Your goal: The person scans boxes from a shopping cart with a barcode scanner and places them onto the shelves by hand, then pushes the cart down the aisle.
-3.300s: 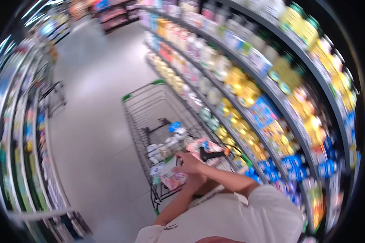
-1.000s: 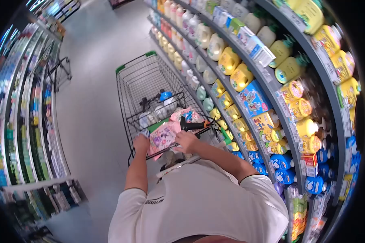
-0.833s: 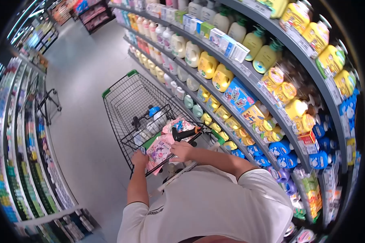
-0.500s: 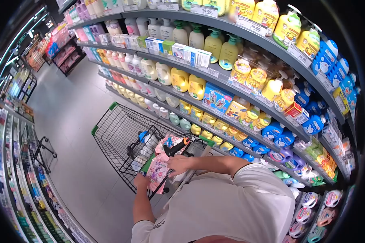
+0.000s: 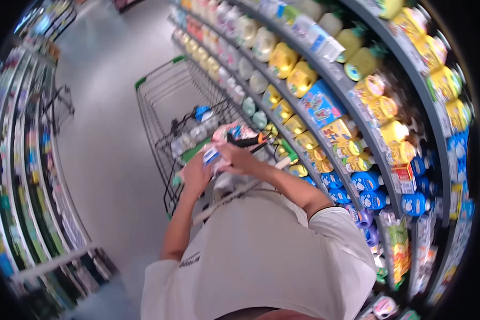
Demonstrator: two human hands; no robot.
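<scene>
Near the handle end of a wire shopping cart [image 5: 150, 109], my left hand [image 5: 196, 170] and my right hand [image 5: 240, 160] are close together. Between them they hold a small pale item with a blue-and-white label [image 5: 212, 155], over the pink floral package. The image is slightly blurred there. A black tool with an orange tip [image 5: 245, 141] lies just beyond my right hand, on a pink patterned item [image 5: 230, 129]. Behind my hands in the cart are several clear-wrapped pale items [image 5: 193, 135] and a blue object [image 5: 201, 112].
Shelves of bottles [image 5: 285, 60] curve along the right side, close to the cart. More shelving [image 5: 24, 181] runs along the left. A black wheeled frame [image 5: 60, 108] stands by the left shelves, across the grey floor [image 5: 104, 122].
My hands have come together and risen from the pink floral package, with the labelled item now between them. The view has swung, so the cart appears higher in the picture.
</scene>
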